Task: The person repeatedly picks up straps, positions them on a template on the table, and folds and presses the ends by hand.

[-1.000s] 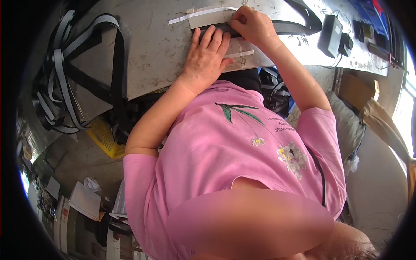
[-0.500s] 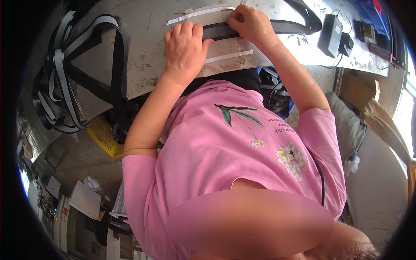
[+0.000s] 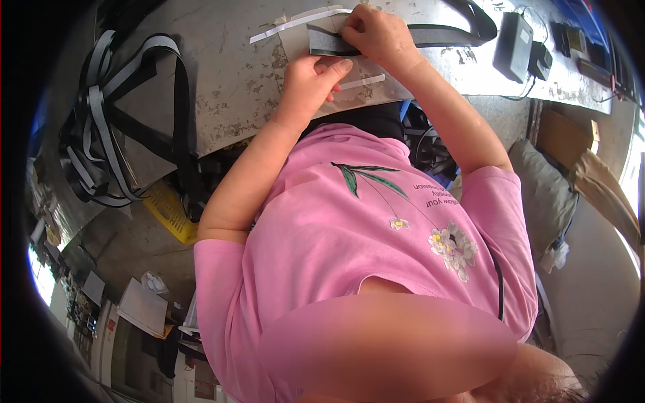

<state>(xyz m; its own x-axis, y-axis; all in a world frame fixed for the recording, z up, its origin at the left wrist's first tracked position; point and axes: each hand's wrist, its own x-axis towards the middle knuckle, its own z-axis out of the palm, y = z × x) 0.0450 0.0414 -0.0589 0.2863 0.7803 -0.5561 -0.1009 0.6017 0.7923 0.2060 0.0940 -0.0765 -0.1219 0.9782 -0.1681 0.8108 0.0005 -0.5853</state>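
A dark strap with a grey face (image 3: 440, 35) runs across the metal worktable, its cut end lying between my hands. My right hand (image 3: 379, 37) is closed on this strap a little to the right of that end, with fingers curled and pressed together. Just below the strap end is my left hand (image 3: 308, 91), turned on its side with the thumb stretched out and the fingers loosely bent; I see nothing held in it. Above the strap lies a thin white strip (image 3: 289, 27), and below it another white strip (image 3: 363, 82), both beside pale flat pieces on the table.
Looped black and grey straps (image 3: 97, 107) hang over the table's left part. A black power adapter (image 3: 513, 47) with a cable lies at the right. Below the table are a yellow basket (image 3: 168, 211) at the left and a grey cushion (image 3: 543, 191) at the right.
My left hand has come off the strap, first sliding left, then turning over below its end. The strap's end is now uncovered. My right hand has shifted slightly left with its grip kept.
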